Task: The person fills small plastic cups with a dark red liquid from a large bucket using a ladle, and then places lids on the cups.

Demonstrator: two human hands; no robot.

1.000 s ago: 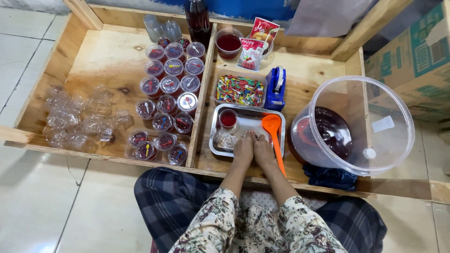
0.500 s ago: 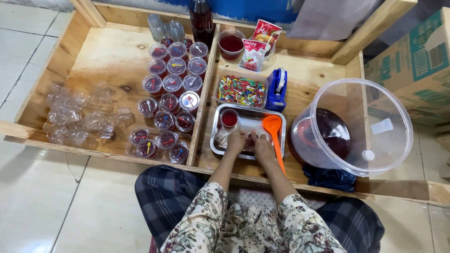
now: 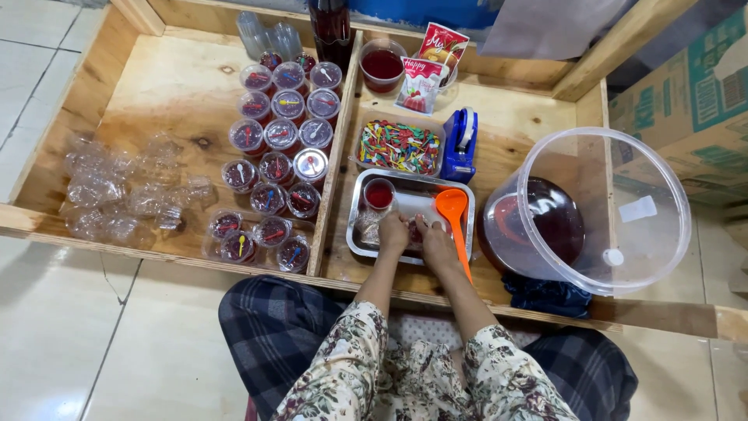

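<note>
A small clear cup (image 3: 411,231), barely visible, sat in the steel tray (image 3: 354,234) between both hands, the left hand (image 3: 393,233) and right hand (image 3: 436,242) equally close, pinching it together. An orange ladle (image 3: 454,214) lay lengthwise just right. Two red-and-white sachets (image 3: 430,66) leaned at the crate's back.

Single head view, steeply downward, close above wooden tray (image 3: 195,93).

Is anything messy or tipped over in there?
Mostly tidy. The filled lidded cups stand upright in rows. The empty clear cups on the left lie in a jumbled heap, some on their sides. The big clear bucket of dark red liquid looks tilted. No spill shows. Both hands work in the metal tray.
</note>
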